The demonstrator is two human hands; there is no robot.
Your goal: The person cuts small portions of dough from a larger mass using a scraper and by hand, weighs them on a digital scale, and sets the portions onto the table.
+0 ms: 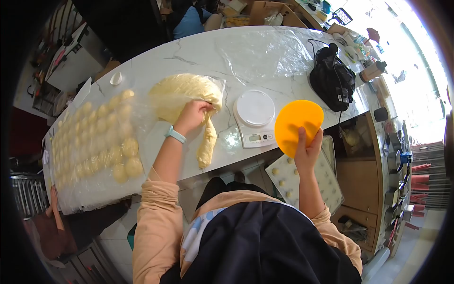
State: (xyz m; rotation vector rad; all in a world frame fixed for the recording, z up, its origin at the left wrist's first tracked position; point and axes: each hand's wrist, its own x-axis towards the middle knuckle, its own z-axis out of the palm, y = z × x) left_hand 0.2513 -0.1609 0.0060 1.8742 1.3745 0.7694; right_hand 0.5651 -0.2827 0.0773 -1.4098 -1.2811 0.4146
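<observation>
My left hand (191,116), with a pale blue band at the wrist, is closed on the dough where a long strip (206,144) hangs off the big pale yellow mass of dough (177,90). The strip lies on the marble table, its tip toward the near edge. Clear plastic partly covers the big mass. In my right hand (309,150) is a rounded orange dough scraper (295,124), held up with the thumb across its face. Between the hands stands a white digital kitchen scale (256,128) with a round white plate on top; its reading is too small to make out.
Rows of dough balls (94,135) lie under clear plastic at the left. A black drawstring bag (333,78) sits at the right. Below the table edge is a tray (302,182) with small dough pieces. Another person's hand (54,198) touches the left end.
</observation>
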